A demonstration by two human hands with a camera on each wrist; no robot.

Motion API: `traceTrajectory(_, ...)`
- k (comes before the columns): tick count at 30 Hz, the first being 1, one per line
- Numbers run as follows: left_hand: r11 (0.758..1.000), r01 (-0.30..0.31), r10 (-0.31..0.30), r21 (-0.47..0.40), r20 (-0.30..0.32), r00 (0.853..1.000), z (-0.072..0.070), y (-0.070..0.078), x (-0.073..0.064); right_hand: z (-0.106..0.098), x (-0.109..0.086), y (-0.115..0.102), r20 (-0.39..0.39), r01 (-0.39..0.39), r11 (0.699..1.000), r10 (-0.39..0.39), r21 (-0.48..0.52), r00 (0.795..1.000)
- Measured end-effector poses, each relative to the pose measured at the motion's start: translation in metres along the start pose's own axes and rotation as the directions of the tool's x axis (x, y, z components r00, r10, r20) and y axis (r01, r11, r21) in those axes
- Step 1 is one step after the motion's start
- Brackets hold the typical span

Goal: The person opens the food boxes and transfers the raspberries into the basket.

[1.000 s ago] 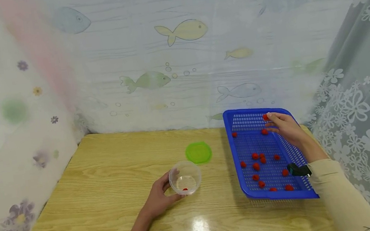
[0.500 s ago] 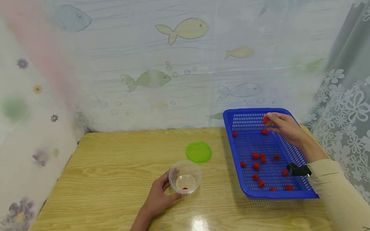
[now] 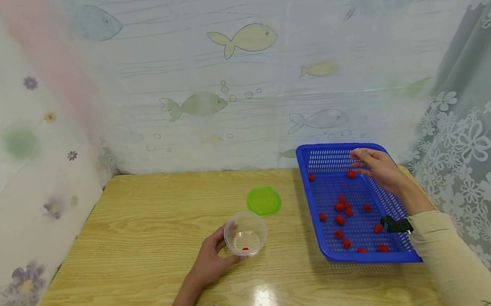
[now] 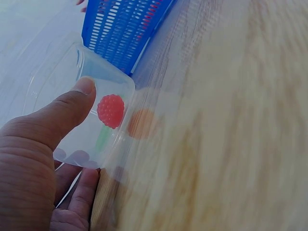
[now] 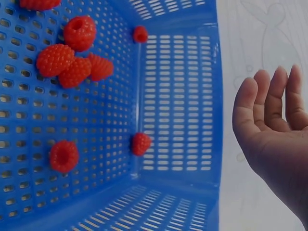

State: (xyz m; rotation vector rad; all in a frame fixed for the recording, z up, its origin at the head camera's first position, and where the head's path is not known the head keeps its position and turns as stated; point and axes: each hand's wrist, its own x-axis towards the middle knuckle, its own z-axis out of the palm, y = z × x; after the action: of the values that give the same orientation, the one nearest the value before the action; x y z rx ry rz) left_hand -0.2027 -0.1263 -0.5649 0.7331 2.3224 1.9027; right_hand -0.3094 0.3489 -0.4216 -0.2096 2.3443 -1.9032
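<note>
My left hand (image 3: 213, 260) grips a clear round plastic container (image 3: 257, 242) standing on the table, its thumb and fingers curled round the wall. A single red raspberry (image 4: 111, 111) lies at the bottom of it, seen through the side in the left wrist view. Over the far right part of a blue perforated basket (image 3: 310, 206) hovers my right hand (image 3: 382, 168), with nothing between its loosely bent fingers. Several raspberries (image 5: 79, 32) are scattered on the basket's floor, some bunched together near the middle.
A green lid (image 3: 264, 201) lies flat on the table behind the container, left of the basket. The wooden table (image 3: 143, 228) meets a fish-patterned curtain (image 3: 197, 71) at the back. Another curtain (image 3: 474, 154) hangs close on the right.
The raspberry that my right hand pinched has been let go and now lies in the basket by the middle cluster. The left hand and container stay where they were.
</note>
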Motion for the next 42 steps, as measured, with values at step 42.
traceTrajectory(42, 0.999, 0.034, -0.034, -0.041, -0.002, 0.999, 0.001, -0.001, 0.001, 0.281, -0.075, -0.010, 0.083, 0.366, 0.889, -0.357, -0.277, 0.930)
